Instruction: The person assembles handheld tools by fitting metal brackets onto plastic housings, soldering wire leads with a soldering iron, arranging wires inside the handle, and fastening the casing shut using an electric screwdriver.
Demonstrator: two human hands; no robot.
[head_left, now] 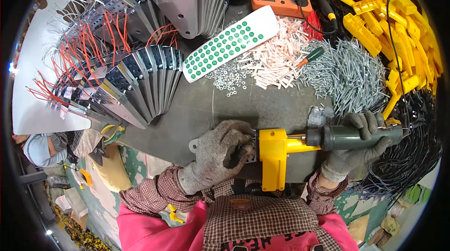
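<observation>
At the near edge of the worktop (199,108), 2 gloved hands worked close in front of the wearer's body. Left grip (213,155): closed on the left end of a yellow housing (273,162), by a dark metal edge; fingertips partly hidden, so exact contact could not be told. Right grip (347,157): wrapped around a dark green power driver (361,137), fingers over the top, thumb along the near side. Driver lay roughly level, its shaft (296,137) running leftward to the housing's right side; tip not visible. The opposed hold was probably for steadiness, left side bracing the piece while the right kept the shaft in line. Small stock sat just beyond, likely for short reaches: a pile of screws (349,79), pale short tubes (274,56), loose nuts or washers (229,79), a sheet of green stickers (225,47). Perforated metal plates (150,79) stood fanned at left, seemingly so their red wires (86,47) stayed clear. More yellow parts (408,30) were heaped far right. Relative to the grips, the housing lay between them: touching the left, apart from the right, with the driver's shaft bridging that gap.
</observation>
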